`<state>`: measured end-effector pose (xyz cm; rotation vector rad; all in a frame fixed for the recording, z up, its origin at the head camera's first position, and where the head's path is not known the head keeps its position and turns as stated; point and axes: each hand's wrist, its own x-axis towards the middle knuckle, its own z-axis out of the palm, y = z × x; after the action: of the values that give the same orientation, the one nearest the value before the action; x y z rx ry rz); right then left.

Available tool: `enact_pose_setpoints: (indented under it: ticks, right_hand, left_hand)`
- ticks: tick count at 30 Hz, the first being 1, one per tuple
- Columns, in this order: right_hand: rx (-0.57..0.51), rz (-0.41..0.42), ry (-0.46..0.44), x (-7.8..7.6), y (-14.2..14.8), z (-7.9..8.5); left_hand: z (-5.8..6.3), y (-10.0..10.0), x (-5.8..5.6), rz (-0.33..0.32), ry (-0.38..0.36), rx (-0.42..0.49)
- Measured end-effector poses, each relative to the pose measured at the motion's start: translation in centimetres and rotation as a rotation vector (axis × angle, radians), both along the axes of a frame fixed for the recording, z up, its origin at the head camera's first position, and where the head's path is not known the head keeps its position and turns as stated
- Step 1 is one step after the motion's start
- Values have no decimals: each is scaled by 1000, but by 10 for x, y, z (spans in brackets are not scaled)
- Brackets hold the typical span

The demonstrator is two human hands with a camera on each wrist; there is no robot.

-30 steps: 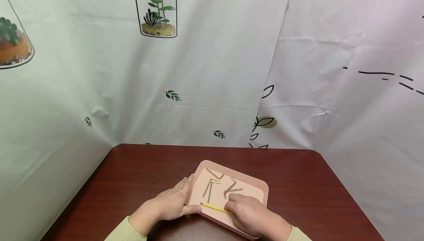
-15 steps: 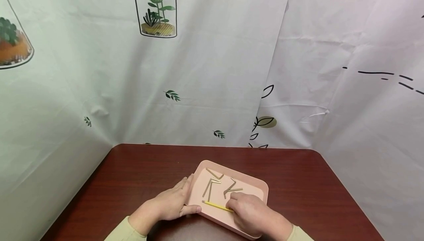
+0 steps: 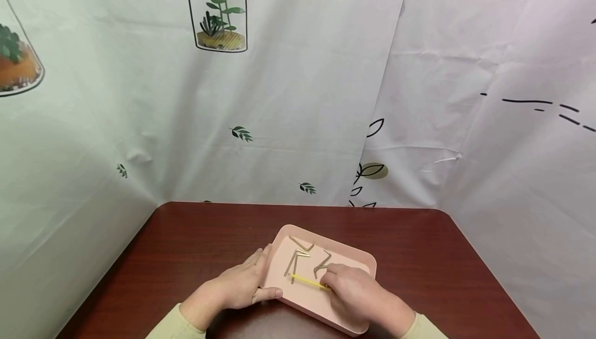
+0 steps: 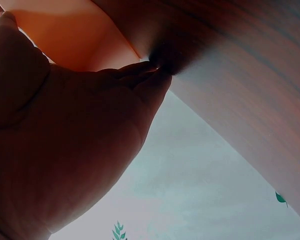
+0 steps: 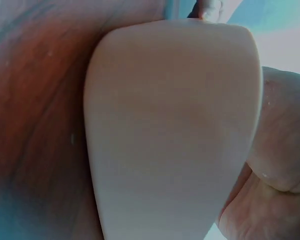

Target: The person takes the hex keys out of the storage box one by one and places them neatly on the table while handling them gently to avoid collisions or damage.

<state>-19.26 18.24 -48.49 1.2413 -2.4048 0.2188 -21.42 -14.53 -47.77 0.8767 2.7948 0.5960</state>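
"Where's the yellow stick (image 3: 308,281)?"
"Over the tray (image 3: 309,299), gripped by the right hand (image 3: 354,290), near the bent rods (image 3: 295,266)."
"And the left hand (image 3: 242,283)?"
"Fingers outstretched, touching the tray's side. The tray sits on the tabletop (image 3: 209,235)."

Head view, looking forward-down, shares the tray (image 3: 304,296) with close wrist views.

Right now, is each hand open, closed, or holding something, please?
Left hand: open, touching the pink tray.
Right hand: closed, holding the yellow stick.
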Motion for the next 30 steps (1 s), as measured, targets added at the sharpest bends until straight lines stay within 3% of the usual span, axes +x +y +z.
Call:
enact_pose_setpoints:
  ticks: [15,22,30]
  right_hand:
    - [-21,-32,27,-6,6,7]
    - [-31,-92,53,-7,11,12]
    - [-38,-124,-18,-9,19,18]
  left_hand:
    - [0,0,-1,-3,-9,14]
    - [-1,-1,-1,-9,-11,15]
    - [-1,-1,-1,-4,-18,18]
